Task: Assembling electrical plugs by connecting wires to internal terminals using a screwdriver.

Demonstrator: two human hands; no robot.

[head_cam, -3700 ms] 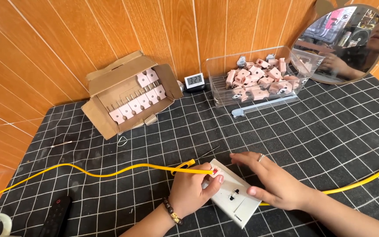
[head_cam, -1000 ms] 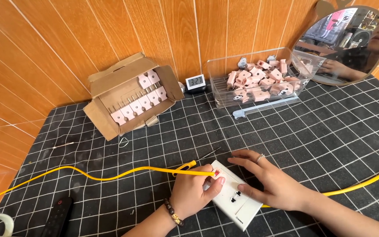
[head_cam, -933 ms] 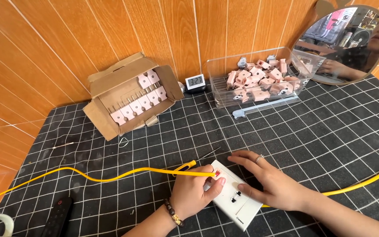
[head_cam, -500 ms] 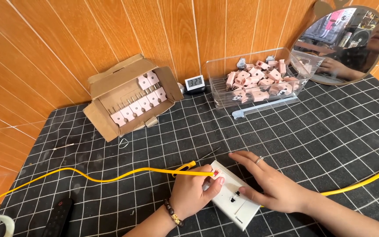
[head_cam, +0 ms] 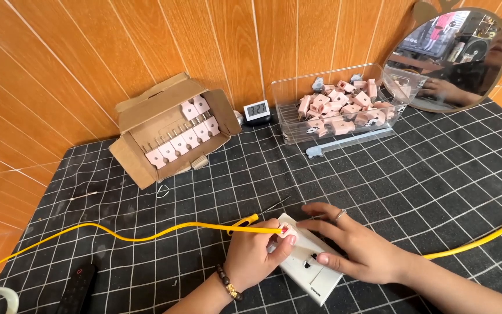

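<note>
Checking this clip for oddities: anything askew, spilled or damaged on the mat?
Little stands out. The cardboard box lies tipped on its side against the wall, flaps open, with one small pale part loose on the mat before it. The left hand and right hand rest on the white socket plate; no damage shows.

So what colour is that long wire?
Yellow: the wire shows best in the head view, running to the left hand.

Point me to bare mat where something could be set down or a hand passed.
Free: the wide mat right of centre, between the clear bin and the right hand; also the strip between the cardboard box and the yellow cable. Crowded: the near edge, where the left hand, white socket plate and remote sit.
</note>
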